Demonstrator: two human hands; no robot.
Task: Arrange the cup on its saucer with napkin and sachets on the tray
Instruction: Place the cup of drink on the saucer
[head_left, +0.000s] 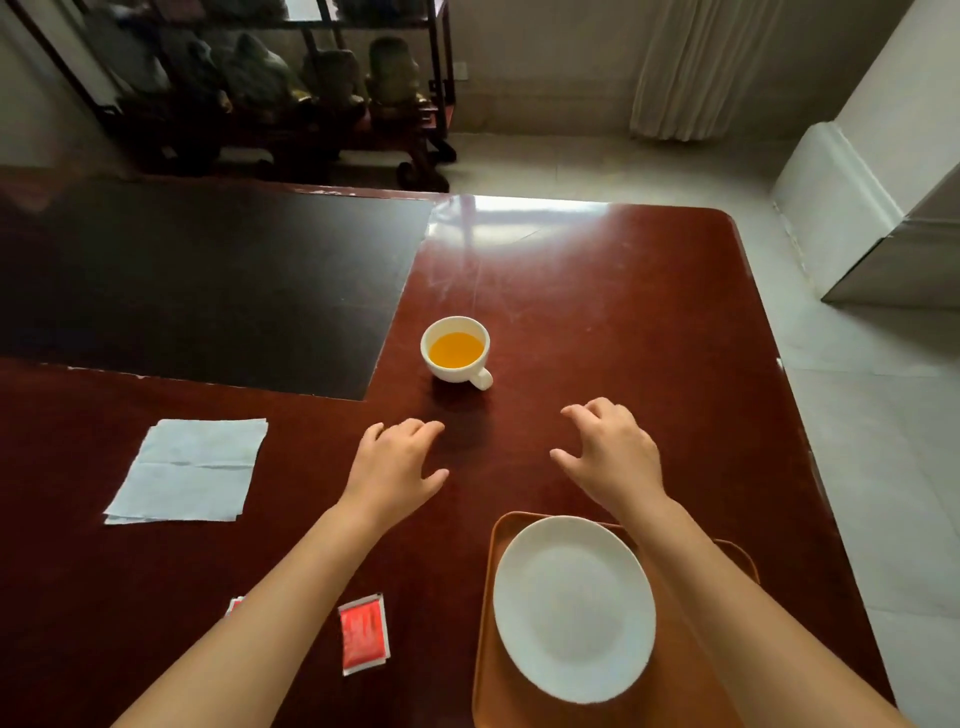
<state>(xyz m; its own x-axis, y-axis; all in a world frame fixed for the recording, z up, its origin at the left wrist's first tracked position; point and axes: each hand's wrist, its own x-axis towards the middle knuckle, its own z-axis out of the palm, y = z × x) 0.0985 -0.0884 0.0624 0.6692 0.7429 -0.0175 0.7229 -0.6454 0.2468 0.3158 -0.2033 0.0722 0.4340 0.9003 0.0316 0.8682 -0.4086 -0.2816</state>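
The table (597, 291) is carrying everything, and most of the arranging is still waiting to be done. The tray (685, 691) is sitting at the near right edge, and the saucer (574, 608) is already lying on it, so that one step looks finished. The napkin (189, 470) is lying flat on the table well to the left, apart from the tray. The cup (457, 349), holding orange liquid, is standing on the bare table well beyond the tray, its handle turning toward the person. One red sachet (363, 634) is lying on the table just left of the tray, and another sachet (235, 604) is peeking out from under the left forearm; neither is on the tray. Both arms are reaching forward toward the cup. The left hand (395, 467) is hovering palm down with fingers loosely spread, holding nothing. The right hand (613, 452) is doing the same, fingers curling slightly, empty and short of the cup.
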